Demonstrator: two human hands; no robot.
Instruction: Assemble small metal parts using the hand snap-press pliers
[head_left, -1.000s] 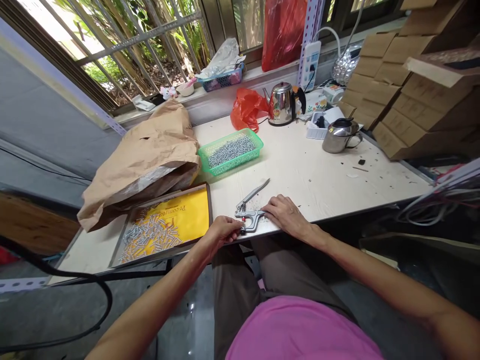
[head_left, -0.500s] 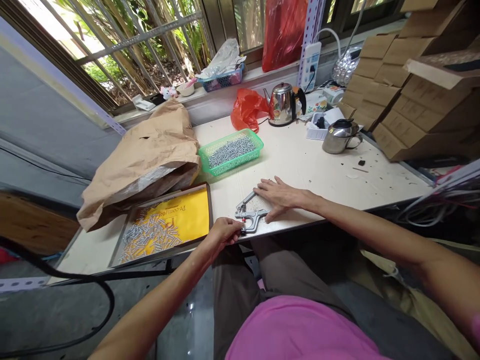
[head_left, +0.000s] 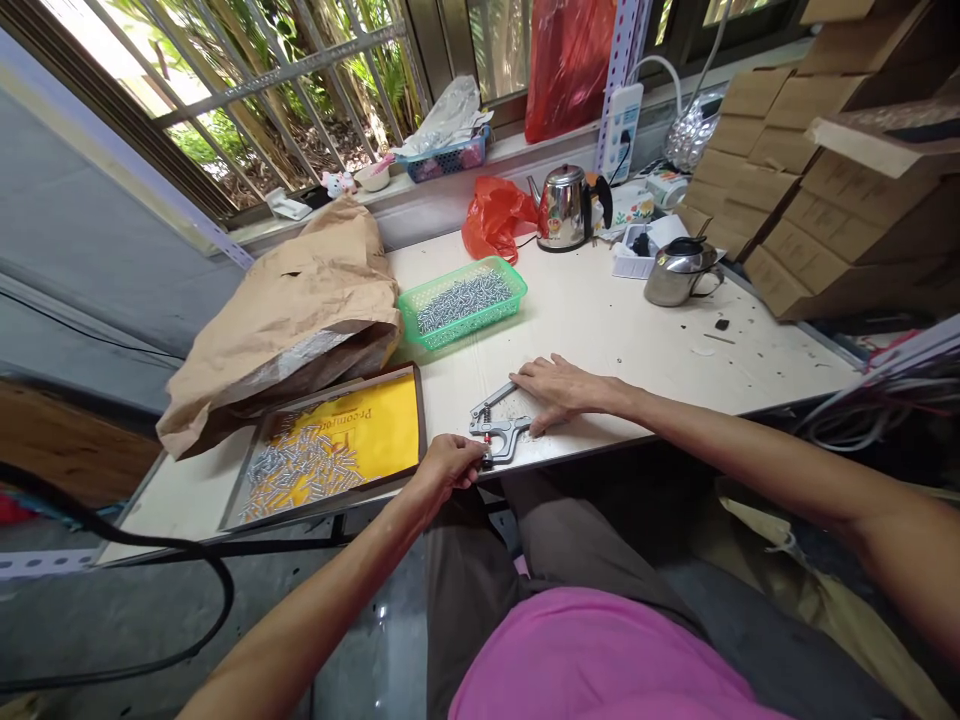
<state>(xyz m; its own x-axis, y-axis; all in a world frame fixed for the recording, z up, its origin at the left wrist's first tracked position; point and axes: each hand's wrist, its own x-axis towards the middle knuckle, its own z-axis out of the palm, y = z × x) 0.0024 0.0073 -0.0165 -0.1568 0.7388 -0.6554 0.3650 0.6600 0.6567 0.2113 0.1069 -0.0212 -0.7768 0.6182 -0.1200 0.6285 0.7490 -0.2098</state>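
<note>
A grey metal hand tool (head_left: 512,437) like spring-loaded pliers lies at the table's front edge, its two handles spread apart and a small red part near its jaw. My left hand (head_left: 451,462) is closed in a pinch at the jaw end; what sits between the fingertips is too small to make out. My right hand (head_left: 562,388) stretches palm down across the handle ends, fingers spread over the upper handle and thumb by the lower one. Left of the tool, small silver metal pins (head_left: 304,472) lie scattered on a yellow plastic sheet (head_left: 386,425) in a dark-rimmed tray (head_left: 421,415).
Behind the tool stands a green basket (head_left: 517,305) full of similar pins. A large brown paper bag (head_left: 300,290) slumps at the left. Further back are a red plastic bag (head_left: 495,220), a kettle (head_left: 562,210) and a metal pot (head_left: 675,280). Cardboard boxes (head_left: 825,220) pile at the right.
Both hands and the tool stay nearly in place; the view shifts only slightly.
</note>
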